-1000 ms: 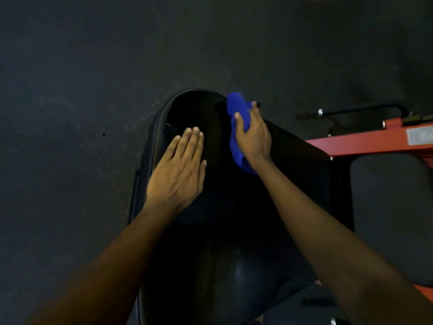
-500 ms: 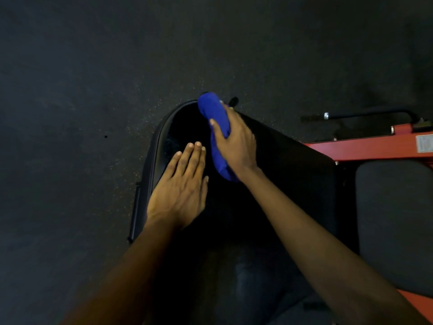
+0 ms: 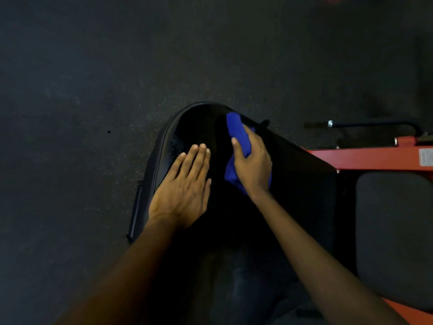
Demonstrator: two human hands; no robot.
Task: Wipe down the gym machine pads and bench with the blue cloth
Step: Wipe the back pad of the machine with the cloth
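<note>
Risk: bunched blue cloth (image 3: pixel 235 131) covers only a narrow strip, so wipe may skip patches; close to rounded far edge of black pad (image 3: pixel 302 184), it could slide off. On pad top, right hand (image 3: pixel 254 166) grips cloth, fingers curled round it; left hand (image 3: pixel 185 188) lies flat beside, fingers straight, together. Free pad toward body; red frame (image 3: pixel 375 158), grey pad (image 3: pixel 393 231) bound right side.

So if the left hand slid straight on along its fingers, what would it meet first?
The left hand likely meets only bare black pad up to its far rim; the blue cloth sits aside.
</note>
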